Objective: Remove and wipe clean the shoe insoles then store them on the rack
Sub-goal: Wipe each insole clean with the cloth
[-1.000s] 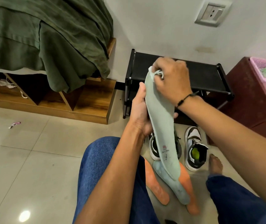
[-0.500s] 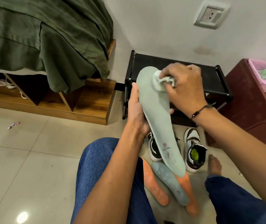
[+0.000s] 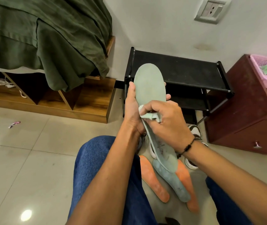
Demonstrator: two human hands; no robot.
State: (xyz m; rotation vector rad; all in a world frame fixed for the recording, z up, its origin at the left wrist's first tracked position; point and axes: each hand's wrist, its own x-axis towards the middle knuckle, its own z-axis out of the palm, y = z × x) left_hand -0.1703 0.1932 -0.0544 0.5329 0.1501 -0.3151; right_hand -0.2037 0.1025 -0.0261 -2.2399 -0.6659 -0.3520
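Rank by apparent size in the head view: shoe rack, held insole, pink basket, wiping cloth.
1. Shoe rack
2. Held insole, though nearness to the camera enlarges it
3. Pink basket, cut off at the edge
4. Wiping cloth

Single head-worn wide-angle view, forward and steeply down, close over the hands (image 3: pixel 147 117).

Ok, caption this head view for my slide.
Left hand holds a green insole; right hand wipes it with a cloth.

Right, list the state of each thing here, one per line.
Left hand: grips green insole.
Right hand: pinches cloth.
Green insole: held upright, being wiped.
Cloth: bunched, pressed mid-insole.
Orange insoles: on floor.
Blue-grey insole: on floor.
Rack: top shelf bare.
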